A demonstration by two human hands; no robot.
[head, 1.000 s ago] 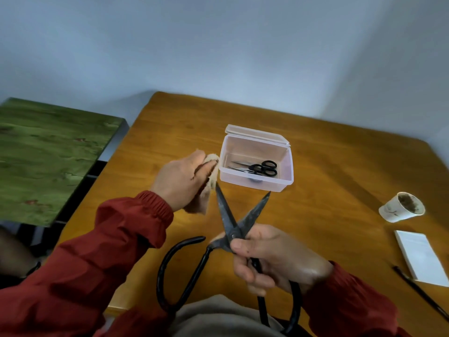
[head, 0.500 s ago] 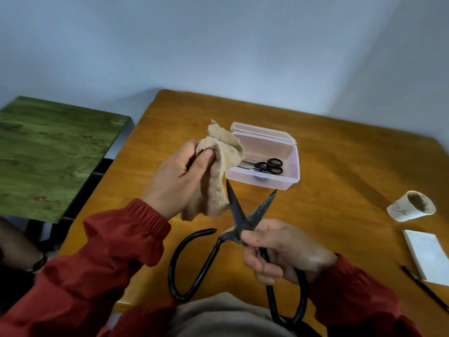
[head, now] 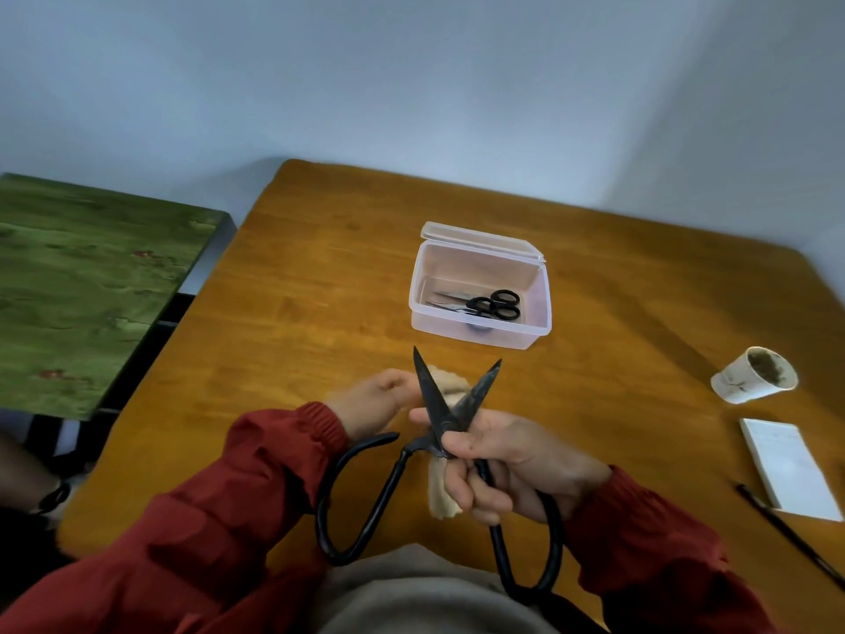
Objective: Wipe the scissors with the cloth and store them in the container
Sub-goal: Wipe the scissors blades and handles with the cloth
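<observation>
Moved: left hand (head: pixel 379 400) and cloth (head: pixel 441 496) came down from up by the container (head: pixel 480 329) to low in the middle of the frame, behind the blades.
Count: two hands, two pairs of scissors, one cloth, one container, one cup (head: pixel 754 375), one notepad (head: pixel 786 469), one pen (head: pixel 795 540), two tables.
Big scissors (head: pixel 429 398): were open in a V, tips up, at bottom middle, over the wooden table (head: pixel 320 313).
Right hand (head: pixel 512 464): pinched the big scissors where the blades cross, fingers curled round one handle.
Left hand: was blurry, holding the cloth behind the left blade.
Small scissors (head: pixel 491 306): lay inside the open container, above the big ones.
Hard to see: most of the cloth was hidden by blades and fingers; one bit showed between the blades, one below.
Cut off: green table (head: pixel 91 286) at the left edge; pen at the right edge.
</observation>
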